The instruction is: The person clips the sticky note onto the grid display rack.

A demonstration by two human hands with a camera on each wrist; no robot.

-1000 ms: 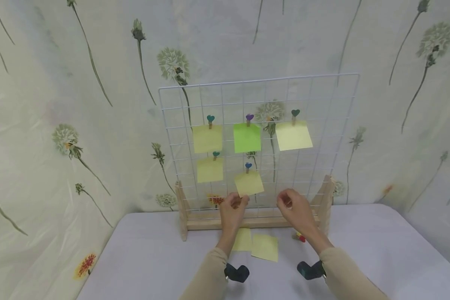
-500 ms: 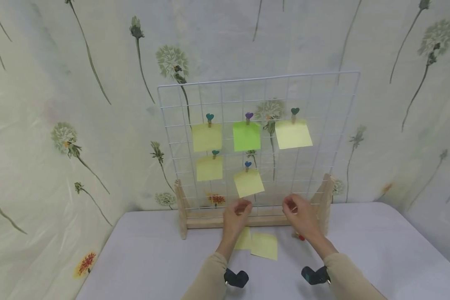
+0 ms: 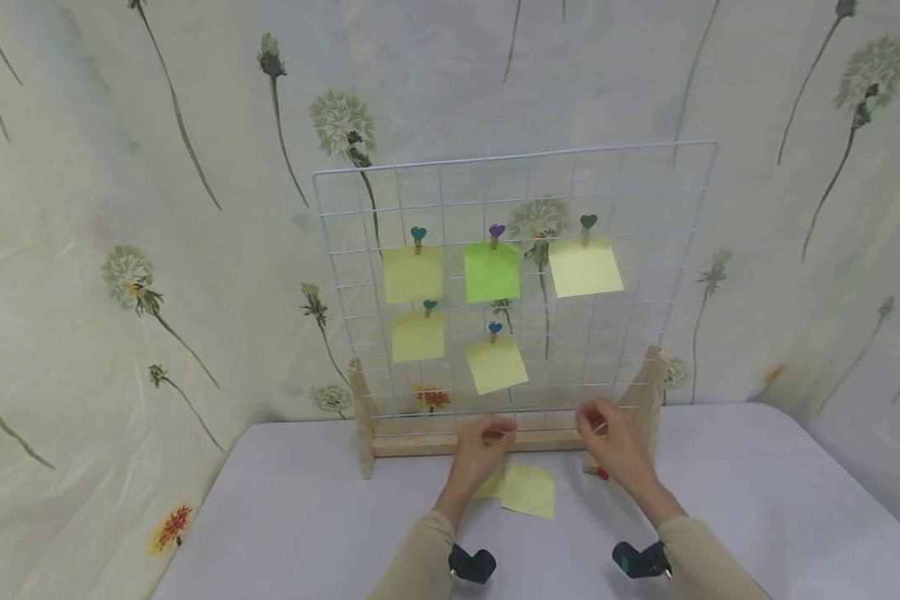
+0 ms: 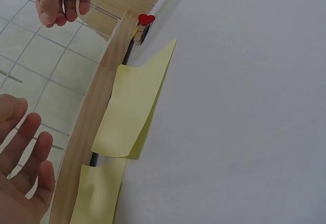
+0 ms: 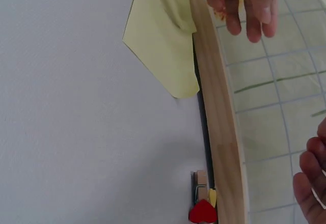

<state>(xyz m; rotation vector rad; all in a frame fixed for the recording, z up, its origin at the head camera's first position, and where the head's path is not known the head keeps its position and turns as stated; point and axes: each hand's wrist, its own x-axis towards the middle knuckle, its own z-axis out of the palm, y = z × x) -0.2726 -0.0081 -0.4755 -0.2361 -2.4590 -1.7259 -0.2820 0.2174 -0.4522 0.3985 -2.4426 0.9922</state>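
"What holds the 5 notes (image 3: 492, 273) up?"
"Heart pegs (image 3: 497, 231) pinch them to the wire rack (image 3: 517, 157)."
"And the hands?"
"The left hand (image 3: 480, 454) and right hand (image 3: 615, 442) look empty, fingers loosely bent and a bit apart."
"Where are the loose notes (image 3: 528, 492)?"
"2 lie on the table (image 3: 292, 533), near side of the rack, probably for easy reach."

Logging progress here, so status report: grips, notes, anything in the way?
Left grip and right grip: nothing visibly held. Five notes clipped to the wire grid; loose yellow notes and red-heart clip on the table. Nothing visibly in the way.
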